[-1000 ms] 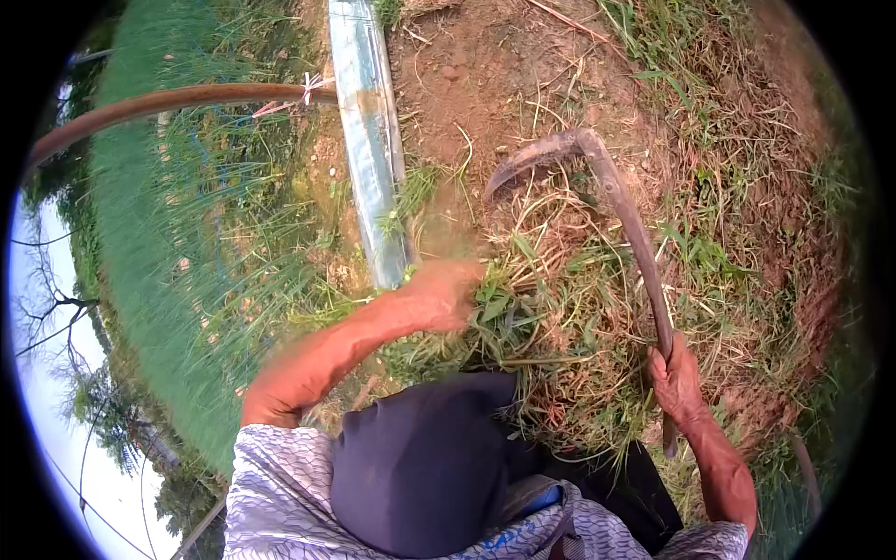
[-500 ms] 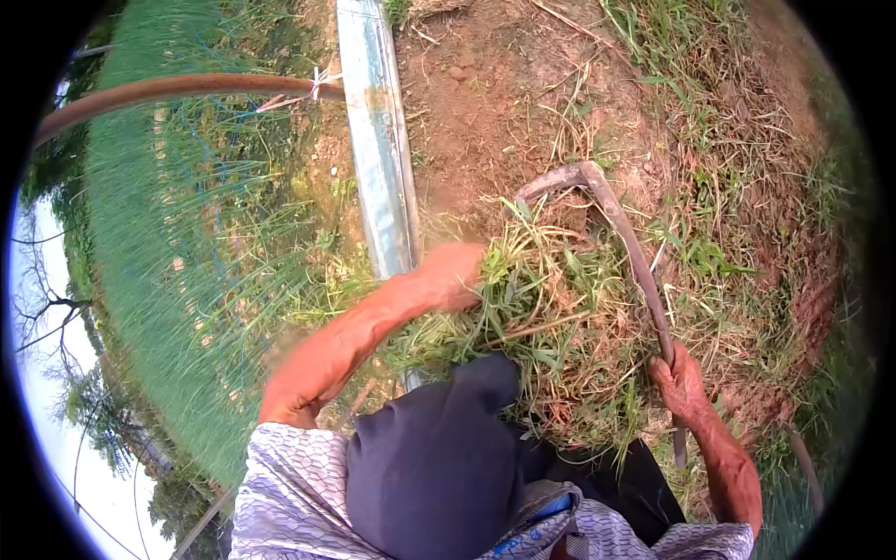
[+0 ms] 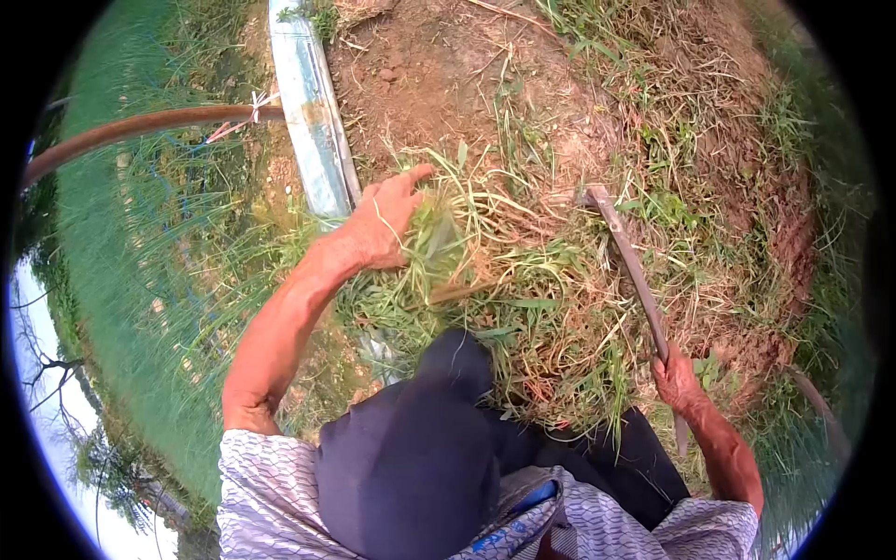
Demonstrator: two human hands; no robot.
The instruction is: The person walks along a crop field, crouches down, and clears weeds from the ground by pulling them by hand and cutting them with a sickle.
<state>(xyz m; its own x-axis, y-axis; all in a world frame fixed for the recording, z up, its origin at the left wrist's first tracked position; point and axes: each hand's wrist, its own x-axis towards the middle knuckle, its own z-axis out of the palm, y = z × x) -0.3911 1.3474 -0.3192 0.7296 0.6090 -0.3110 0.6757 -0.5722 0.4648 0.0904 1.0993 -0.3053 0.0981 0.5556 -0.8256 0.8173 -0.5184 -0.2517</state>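
My left hand (image 3: 385, 222) is over the left side of a heap of cut grass and weeds (image 3: 532, 308). Its fingers are partly stretched out, and a blurred tuft of grass (image 3: 434, 245) hangs beside the palm. Closed around a dark hooked wooden stick (image 3: 637, 275), my right hand (image 3: 679, 381) grips it near its lower end. The stick slants up and left across the heap's right side. Its bent head rests at the heap's upper edge, with the tip hidden or hard to make out.
A pale plastic-covered strip (image 3: 313, 121) runs along the left, with a curved brown pole (image 3: 149, 121) tied at it. Green tall-leaved crop (image 3: 121, 252) grows farther left. Bare reddish soil (image 3: 420, 84) lies ahead, and weeds (image 3: 672, 149) cover the right. My dark-clothed knee (image 3: 457, 359) is close to the heap.
My left hand has moved left and up from the grass, with its fingers now more stretched. The stick's head has shifted lower and turned, while my right hand keeps its grip.
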